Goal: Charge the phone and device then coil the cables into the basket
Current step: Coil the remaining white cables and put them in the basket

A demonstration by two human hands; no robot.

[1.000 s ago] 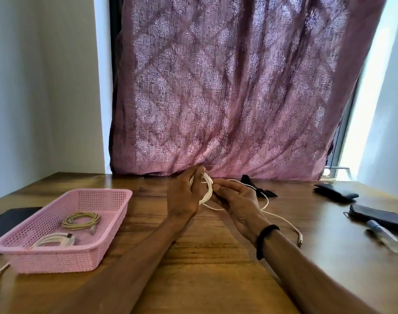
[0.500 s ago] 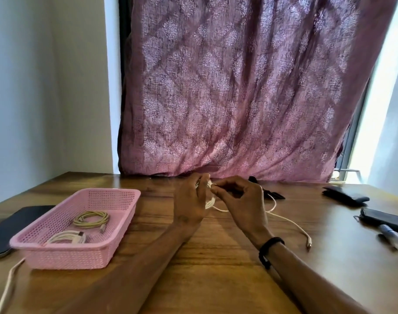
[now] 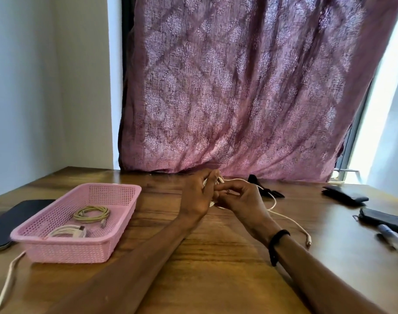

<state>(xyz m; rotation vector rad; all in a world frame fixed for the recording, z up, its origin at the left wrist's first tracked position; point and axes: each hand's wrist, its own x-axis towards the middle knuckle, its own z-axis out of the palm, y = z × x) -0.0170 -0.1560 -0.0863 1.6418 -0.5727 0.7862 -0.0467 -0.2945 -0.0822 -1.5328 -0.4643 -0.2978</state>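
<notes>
We see both hands meeting at the far middle of the wooden table (image 3: 216,268): the left hand (image 3: 196,196) grips a small coil of the white cable (image 3: 284,217), the right hand (image 3: 241,200) pinches it, its loose end trailing right. The pink basket (image 3: 116,223) at left holds 2 coiled cables (image 3: 91,214)

two hands: left hand (image 3: 196,196), right hand (image 3: 241,199). one pink basket (image 3: 116,225). two coiled cables in it: a yellowish coiled cable (image 3: 91,214) and a white coiled cable (image 3: 67,232). one white cable (image 3: 288,219) at the hands, one loose cable (image 3: 6,282) near left on the desk (image 3: 216,268). one dark phone (image 3: 10,219) far left. two dark pouches at right: far pouch (image 3: 345,196), near pouch (image 3: 383,219). one pen (image 3: 393,240). one black wristband (image 3: 276,245).
</notes>
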